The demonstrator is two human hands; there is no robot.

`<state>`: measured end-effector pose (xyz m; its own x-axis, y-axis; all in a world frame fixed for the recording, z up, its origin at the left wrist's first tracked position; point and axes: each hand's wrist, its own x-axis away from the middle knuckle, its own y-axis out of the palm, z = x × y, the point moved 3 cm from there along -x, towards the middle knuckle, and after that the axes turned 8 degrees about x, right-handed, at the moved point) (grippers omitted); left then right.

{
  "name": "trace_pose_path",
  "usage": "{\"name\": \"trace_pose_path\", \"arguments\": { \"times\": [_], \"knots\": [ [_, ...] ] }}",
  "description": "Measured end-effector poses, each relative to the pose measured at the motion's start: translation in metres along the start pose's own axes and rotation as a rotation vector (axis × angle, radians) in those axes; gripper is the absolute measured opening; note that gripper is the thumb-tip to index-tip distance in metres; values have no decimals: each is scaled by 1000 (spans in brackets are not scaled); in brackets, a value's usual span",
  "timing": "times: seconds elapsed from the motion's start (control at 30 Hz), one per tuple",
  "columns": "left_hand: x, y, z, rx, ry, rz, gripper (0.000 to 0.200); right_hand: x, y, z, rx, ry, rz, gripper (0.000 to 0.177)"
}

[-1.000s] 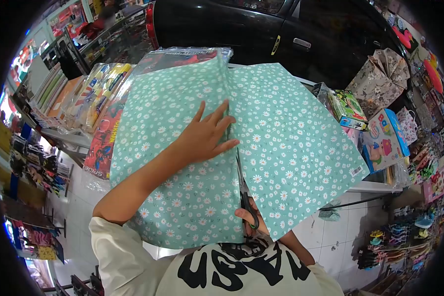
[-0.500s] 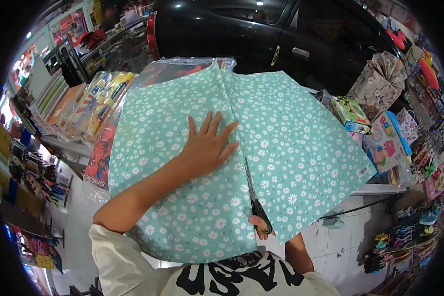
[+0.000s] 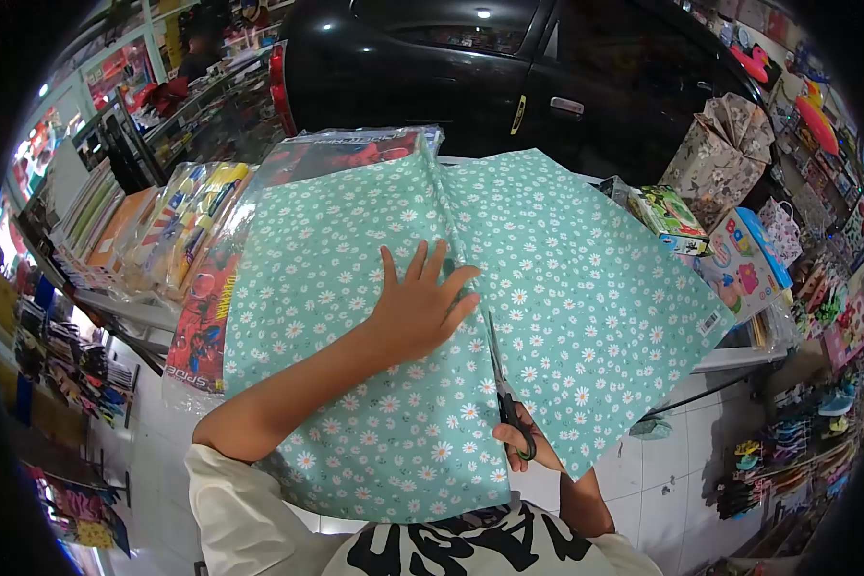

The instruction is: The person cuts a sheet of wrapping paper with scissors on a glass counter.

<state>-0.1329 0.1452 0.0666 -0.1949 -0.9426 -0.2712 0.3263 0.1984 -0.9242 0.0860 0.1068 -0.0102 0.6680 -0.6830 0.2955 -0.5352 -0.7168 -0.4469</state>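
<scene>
A large sheet of mint-green wrapping paper (image 3: 346,240) with white daisies spreads before me, slit from its near edge up toward the middle. My left hand (image 3: 420,305) lies flat on it with fingers spread, left of the cut. My right hand (image 3: 526,444) grips the black handles of a pair of scissors (image 3: 505,384) near the sheet's front edge. Their blades point away from me and lie along the slit. Right of the cut, the paper hangs as a separate flap with a barcode label (image 3: 709,323) at its corner.
Spider-Man plastic packs (image 3: 200,322) lie under the sheet's left side, beside wrapped rolls (image 3: 187,216). A floral paper bag (image 3: 720,149) and toy boxes (image 3: 751,259) stand at right. A black vehicle (image 3: 432,82) is behind the table. Goods racks (image 3: 787,451) line the right.
The view has shifted slightly, so the sheet sits a little lower and further right. My left hand stays spread on the paper, and my right hand still holds the scissors at the slit.
</scene>
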Motion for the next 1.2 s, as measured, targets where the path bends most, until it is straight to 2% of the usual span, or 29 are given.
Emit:
{"name": "trace_pose_path", "arguments": {
  "times": [0.1, 0.2, 0.33, 0.43, 0.53, 0.83, 1.0, 1.13, 1.2],
  "knots": [
    [0, 2, 0, 11, 12, 29, 37, 8, 0, -4, 17, 68, -79, 42],
    [0, 2, 1, 22, 32, 59, 35, 25, -3, -16, -194, 81, -152, 36],
    [0, 6, 2, 22, 92, 88, 33, 46, 3, -3, -357, 90, -163, 38],
    [-2, 8, 6, 48, 113, 85, 32, 47, 13, 7, -368, 142, -149, 36],
    [-5, 10, 6, 85, 143, 97, 31, 40, 18, 0, -369, 32, -204, 39],
    [4, 1, 24, 76, 279, 67, 30, 56, 17, 3, -322, 98, -172, 47],
    [-1, 8, 11, -61, 180, 26, 39, 40, 6, 5, -91, -52, -25, 41],
    [4, 19, 4, -104, 115, -6, 51, 40, -1, -2, -104, 90, -125, 37],
    [2, 25, -3, -137, 110, 24, 54, 31, -2, 3, -115, 63, -121, 37]
  ]
}}
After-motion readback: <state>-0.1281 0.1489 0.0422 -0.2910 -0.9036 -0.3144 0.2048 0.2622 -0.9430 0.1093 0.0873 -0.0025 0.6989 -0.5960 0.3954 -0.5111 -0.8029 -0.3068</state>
